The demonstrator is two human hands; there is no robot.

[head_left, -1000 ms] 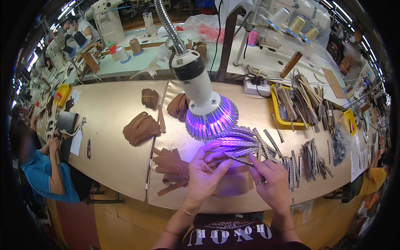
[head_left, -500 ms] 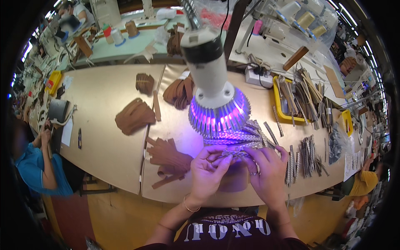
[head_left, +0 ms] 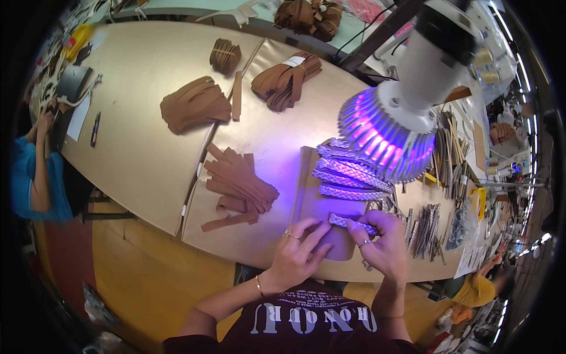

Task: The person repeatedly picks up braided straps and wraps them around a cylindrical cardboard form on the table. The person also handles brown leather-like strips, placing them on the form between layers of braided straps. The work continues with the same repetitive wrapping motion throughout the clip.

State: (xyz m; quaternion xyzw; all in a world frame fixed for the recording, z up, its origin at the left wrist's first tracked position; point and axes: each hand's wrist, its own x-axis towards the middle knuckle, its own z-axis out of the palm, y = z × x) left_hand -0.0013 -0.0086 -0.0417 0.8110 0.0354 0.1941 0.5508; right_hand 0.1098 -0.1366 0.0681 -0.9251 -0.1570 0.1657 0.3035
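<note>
Both hands meet on a braided strap (head_left: 352, 223) lying on a brown leather panel (head_left: 321, 209) at the near edge of the workbench (head_left: 147, 147). The left hand (head_left: 295, 256) presses its fingertips together on the strap's left end, and the right hand (head_left: 386, 242) pinches the right part between thumb and forefinger. Just beyond the grip, more finished braided straps (head_left: 348, 174) lie stacked side by side under a purple-glowing lamp (head_left: 392, 133). To the left of the grip sits a loose pile of brown leather strips (head_left: 239, 186). Right of it lie grey strips (head_left: 424, 227). Farther off rest bundled strips (head_left: 194, 103) and another banded bundle (head_left: 286, 76).
</note>
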